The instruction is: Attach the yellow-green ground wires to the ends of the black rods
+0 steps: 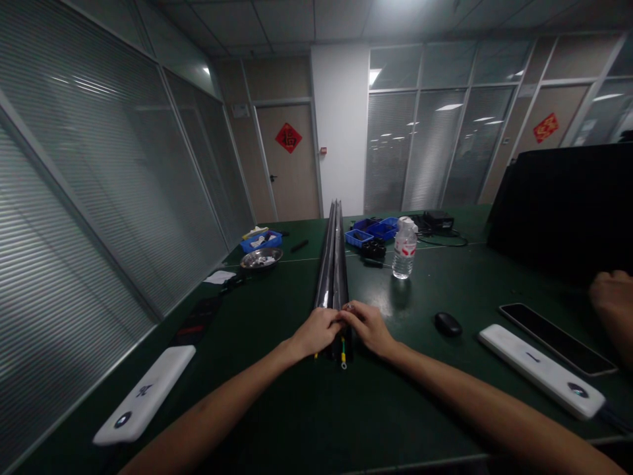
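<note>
Two long dark glossy rails [332,264] lie side by side on the green table [277,297], running away from me. At their near end my left hand [319,328] and my right hand [368,326] meet, fingers closed in pinches and fingertips close together. What they grip is too small and hidden to name. Below the fingers hangs a green-and-yellow wire [343,356] with a ring terminal at its tip. A bit of yellow shows under my left hand too.
Left: white power bank [146,396], metal bowl [261,258], blue bin [262,241]. Right: water bottle [404,251], blue bins [378,229], black mouse [448,324], another white power bank [541,371], phone [556,338]. Another person's hand [613,297] is at the right edge, near a dark monitor [568,204].
</note>
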The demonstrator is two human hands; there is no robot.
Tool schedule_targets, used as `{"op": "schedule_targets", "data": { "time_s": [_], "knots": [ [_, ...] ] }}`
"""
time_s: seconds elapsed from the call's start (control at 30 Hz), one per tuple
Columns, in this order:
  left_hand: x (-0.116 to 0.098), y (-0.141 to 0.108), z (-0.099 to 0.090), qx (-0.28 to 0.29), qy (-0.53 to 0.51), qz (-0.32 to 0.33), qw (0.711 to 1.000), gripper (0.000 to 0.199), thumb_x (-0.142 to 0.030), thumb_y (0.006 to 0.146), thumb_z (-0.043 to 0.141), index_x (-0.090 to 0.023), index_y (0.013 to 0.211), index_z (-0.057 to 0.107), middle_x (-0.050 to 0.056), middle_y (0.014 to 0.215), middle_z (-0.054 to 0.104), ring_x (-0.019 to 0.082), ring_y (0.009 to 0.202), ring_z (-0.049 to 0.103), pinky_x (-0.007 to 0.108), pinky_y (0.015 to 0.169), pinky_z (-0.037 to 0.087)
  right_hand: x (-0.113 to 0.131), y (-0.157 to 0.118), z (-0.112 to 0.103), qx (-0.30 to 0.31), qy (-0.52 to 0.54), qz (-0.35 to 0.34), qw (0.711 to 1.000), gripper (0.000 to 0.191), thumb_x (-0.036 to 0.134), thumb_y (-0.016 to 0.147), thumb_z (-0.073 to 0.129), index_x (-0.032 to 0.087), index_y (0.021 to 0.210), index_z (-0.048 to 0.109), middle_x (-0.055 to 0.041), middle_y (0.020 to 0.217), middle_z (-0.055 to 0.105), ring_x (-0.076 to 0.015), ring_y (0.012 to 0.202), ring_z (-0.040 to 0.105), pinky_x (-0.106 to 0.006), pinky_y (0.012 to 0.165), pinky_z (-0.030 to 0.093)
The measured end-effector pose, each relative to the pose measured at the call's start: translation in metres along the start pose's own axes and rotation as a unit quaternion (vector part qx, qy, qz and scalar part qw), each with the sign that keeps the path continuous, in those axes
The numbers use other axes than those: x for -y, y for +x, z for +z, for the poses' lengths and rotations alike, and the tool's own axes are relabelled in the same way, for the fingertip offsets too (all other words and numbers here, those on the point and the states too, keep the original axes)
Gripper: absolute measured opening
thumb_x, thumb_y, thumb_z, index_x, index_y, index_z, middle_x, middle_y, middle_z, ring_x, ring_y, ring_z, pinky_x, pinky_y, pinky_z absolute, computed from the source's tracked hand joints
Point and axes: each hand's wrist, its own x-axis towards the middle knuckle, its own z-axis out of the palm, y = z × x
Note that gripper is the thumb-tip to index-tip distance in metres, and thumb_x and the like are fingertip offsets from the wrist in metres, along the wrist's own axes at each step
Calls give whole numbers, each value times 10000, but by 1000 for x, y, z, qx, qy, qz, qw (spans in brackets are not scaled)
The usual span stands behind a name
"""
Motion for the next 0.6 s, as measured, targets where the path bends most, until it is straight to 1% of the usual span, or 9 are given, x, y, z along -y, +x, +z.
{"op": "schedule_targets", "data": {
  "time_s": [0.17,0.27,0.33,0.5,0.6],
  "knots": [
    [-2,0,0,-5,-8,-1,1000,231,-205,944,491,-169,1010,710,49,994,719,199,929,655,285,881,479,3,-1,-1,-10,-11,-4,1000,349,424,1008,482,176,812,628,-6,724,575,-137,658,524,-249,628,412],
    [-5,-1,-1,-18,-3,13,1000,216,-204,934,500,-169,1008,700,54,1008,712,196,925,652,288,887,476,4,-1,-1,-8,-9,-4,1000,341,407,1012,478,175,810,625,-9,744,583,-136,661,524,-252,638,411],
    [-7,-2,-2,-16,6,20,1000,197,-189,917,511,-165,990,692,56,1002,703,190,911,648,283,873,479,5,-1,-1,-6,-6,-5,1000,337,404,1013,476,177,806,615,-8,745,582,-136,662,530,-251,637,411],
    [-8,-3,-1,-10,34,0,999,158,-166,878,529,-150,935,675,68,965,676,183,846,637,277,792,494,3,0,0,3,5,-12,1000,335,390,1015,473,184,774,580,3,718,562,-135,655,532,-245,637,413],
    [-6,-3,1,-12,42,-1,999,150,-174,877,539,-148,936,675,75,974,672,186,839,632,285,788,497,1,0,1,6,8,-6,1000,330,390,1014,476,180,785,588,0,729,569,-136,671,543,-245,646,419]
  ]
}}
